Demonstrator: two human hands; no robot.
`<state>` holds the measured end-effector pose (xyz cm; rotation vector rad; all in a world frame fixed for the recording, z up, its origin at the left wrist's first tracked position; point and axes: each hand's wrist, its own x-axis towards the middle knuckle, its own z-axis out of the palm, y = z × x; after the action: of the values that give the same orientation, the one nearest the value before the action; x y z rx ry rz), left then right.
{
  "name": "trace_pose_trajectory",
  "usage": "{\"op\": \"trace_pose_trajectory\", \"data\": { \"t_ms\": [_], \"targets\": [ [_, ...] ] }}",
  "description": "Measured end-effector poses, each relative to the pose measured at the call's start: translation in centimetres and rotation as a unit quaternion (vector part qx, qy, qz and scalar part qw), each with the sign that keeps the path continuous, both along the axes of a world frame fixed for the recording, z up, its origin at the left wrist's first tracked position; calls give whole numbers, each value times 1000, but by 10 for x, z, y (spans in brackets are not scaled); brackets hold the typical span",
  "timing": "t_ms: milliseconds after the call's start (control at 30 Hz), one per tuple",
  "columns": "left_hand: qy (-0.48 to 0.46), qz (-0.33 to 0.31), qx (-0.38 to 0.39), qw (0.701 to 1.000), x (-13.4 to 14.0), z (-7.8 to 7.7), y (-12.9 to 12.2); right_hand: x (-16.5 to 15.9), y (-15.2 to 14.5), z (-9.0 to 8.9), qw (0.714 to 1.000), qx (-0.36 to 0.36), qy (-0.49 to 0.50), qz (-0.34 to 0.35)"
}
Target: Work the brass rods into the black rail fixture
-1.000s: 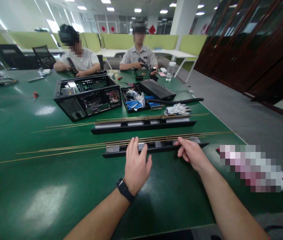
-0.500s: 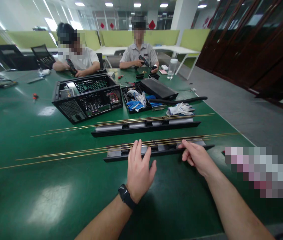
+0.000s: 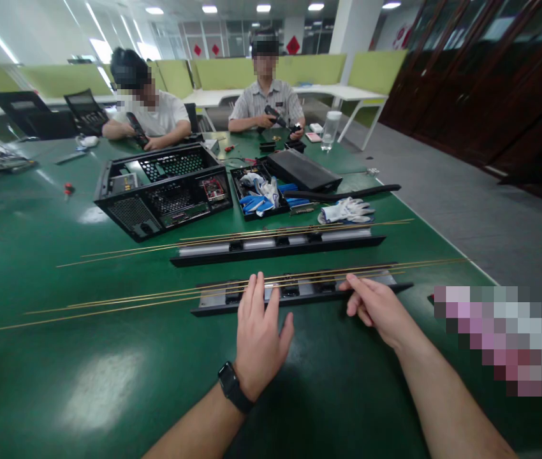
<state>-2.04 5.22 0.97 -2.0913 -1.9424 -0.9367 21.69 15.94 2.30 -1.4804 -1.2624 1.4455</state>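
Head cam: thin gold rods (image 3: 309,276) could prob. roll or slide off the nearer black channel (image 3: 223,308) if nudged or if it tips. Rods look long, straight, approx. parallel, lying lengthwise over it on the worktop (image 3: 166,382), ends overhanging. L hand (image 3: 262,344), apart from R hand (image 3: 376,309), has fingers outstretched at rods; R's index extended, others curled, can't tell if pinching.

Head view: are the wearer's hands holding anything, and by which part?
The left hand, open at the nearer golden rods, shows no grip. Whether the right hand pinches these rods toward their right end cannot be told.
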Motion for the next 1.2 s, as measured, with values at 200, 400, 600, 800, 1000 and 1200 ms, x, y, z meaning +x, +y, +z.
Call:
{"op": "trace_pose_trajectory", "data": {
  "t_ms": [200, 400, 600, 800, 1000, 1200],
  "targets": [
    [15, 4, -10, 1000, -2, 2, 0, -1, -1, -2, 1000, 3, 7, -4],
    [30, -3, -18, 999, -2, 1, 0, -3, -3, -1, 1000, 0, 13, -23],
    [23, -11, -11, 1000, -2, 2, 1, -4, -4, 1, 1000, 1, 8, -20],
    [-1, -23, -25, 999, -3, 4, 0, -1, -2, -3, 1000, 2, 9, -18],
    [6, -26, -33, 999, -4, 6, 0, 1, -1, -1, 1000, -4, 16, -7],
    [0, -25, -36, 999, -5, 5, 2, 4, 1, -4, 1000, -12, 13, -7]
  ]
}}
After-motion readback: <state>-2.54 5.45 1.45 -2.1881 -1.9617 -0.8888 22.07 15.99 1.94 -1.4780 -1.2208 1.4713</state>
